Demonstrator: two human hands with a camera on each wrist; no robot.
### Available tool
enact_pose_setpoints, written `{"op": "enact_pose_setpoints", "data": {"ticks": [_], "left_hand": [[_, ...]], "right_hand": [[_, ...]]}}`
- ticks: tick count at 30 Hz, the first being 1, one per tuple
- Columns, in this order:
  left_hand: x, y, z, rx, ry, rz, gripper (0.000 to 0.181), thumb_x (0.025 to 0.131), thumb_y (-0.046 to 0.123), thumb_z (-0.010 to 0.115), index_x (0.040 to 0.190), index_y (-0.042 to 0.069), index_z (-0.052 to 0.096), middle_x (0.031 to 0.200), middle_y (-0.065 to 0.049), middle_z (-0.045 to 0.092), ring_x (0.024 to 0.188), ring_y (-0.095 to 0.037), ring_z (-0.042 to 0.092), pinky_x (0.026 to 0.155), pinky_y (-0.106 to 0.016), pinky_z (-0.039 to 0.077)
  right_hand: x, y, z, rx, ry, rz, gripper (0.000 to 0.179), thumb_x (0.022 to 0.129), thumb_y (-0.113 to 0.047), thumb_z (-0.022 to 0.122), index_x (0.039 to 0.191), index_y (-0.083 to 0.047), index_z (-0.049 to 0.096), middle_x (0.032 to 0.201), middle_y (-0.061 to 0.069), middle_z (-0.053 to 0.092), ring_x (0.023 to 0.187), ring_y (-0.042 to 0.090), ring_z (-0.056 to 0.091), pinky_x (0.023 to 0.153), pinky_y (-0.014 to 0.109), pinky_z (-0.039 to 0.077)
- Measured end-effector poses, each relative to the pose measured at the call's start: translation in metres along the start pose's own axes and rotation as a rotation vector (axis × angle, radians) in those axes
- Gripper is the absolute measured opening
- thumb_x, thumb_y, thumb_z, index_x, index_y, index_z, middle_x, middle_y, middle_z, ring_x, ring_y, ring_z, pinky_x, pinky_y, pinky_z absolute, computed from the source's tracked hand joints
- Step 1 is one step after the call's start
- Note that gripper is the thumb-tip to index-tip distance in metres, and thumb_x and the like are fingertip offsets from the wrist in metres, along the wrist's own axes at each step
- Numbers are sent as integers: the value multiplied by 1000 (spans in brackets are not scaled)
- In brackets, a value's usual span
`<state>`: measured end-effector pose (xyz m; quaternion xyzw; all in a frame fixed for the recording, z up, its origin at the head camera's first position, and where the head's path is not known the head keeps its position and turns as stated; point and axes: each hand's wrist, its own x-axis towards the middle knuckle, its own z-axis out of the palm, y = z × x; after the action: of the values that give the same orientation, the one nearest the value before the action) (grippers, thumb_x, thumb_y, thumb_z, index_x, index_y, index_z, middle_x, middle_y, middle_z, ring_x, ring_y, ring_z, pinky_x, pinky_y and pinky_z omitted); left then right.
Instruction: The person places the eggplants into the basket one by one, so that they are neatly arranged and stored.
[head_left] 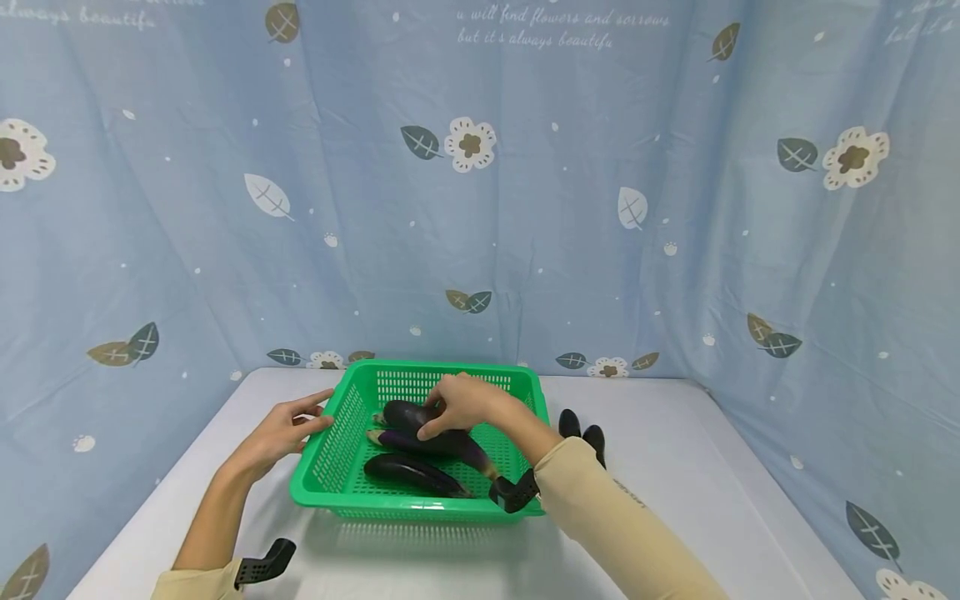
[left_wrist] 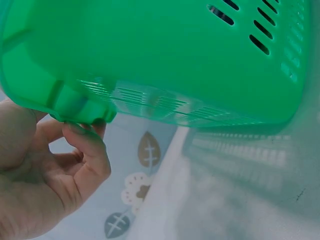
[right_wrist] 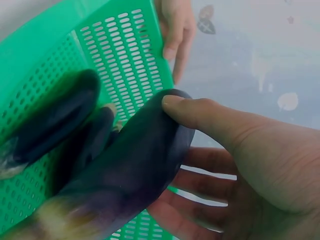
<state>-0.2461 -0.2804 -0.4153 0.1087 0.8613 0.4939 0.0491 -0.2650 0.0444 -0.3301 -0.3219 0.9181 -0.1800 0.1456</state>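
Note:
A green plastic basket (head_left: 416, 504) with perforated walls stands on the white table, several dark purple eggplants inside. My left hand (head_left: 281, 429) holds its left rim; in the left wrist view bent fingers (left_wrist: 92, 155) meet the rim's underside. Over the basket, my right hand (head_left: 467, 402) grips an eggplant (right_wrist: 135, 155), thumb on one side and fingers on the other. Its pale stem end points toward the basket's near right corner. Beneath and beside it lie other eggplants, one of them along the near wall (head_left: 412, 473).
On the table right of the basket lie two more dark eggplants (head_left: 570, 423), partly behind my right forearm. A blue patterned curtain (head_left: 525, 233) hangs behind the table and at both sides. The white table (head_left: 675, 500) extends to the right.

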Motion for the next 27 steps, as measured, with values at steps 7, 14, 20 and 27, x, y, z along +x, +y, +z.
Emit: {"op": "enact_pose_setpoints", "data": {"ticks": [7, 14, 20, 27], "left_hand": [[-3, 1, 0, 16, -8, 3, 71, 98, 33, 61, 156, 8, 28, 131, -25, 48, 97, -13, 57, 79, -39, 52], [-7, 1, 0, 12, 6, -15, 71, 97, 35, 62, 155, 10, 31, 131, -24, 48, 95, -8, 58, 79, -38, 52], [-9, 2, 3, 19, 15, -13, 69, 97, 34, 62, 155, 9, 32, 129, -23, 49, 91, -8, 57, 79, -38, 52], [-9, 3, 4, 19, 18, -20, 70, 97, 35, 63, 155, 10, 32, 130, -22, 49, 92, -9, 56, 80, -39, 52]], "right_hand": [[4, -6, 7, -34, -36, -27, 50, 85, -42, 76, 125, -14, 68, 102, -4, 72, 66, 7, 61, 61, 24, 51], [8, -13, 14, -11, -109, -29, 49, 86, -39, 76, 127, -15, 66, 100, -6, 71, 59, 18, 61, 55, 24, 49], [10, -19, 19, -54, -157, -52, 47, 86, -39, 76, 126, -17, 67, 103, -5, 71, 60, 13, 60, 59, 24, 49], [10, -23, 25, -74, -206, -60, 48, 85, -39, 77, 127, -17, 66, 105, -7, 70, 70, 9, 64, 65, 29, 55]]}}
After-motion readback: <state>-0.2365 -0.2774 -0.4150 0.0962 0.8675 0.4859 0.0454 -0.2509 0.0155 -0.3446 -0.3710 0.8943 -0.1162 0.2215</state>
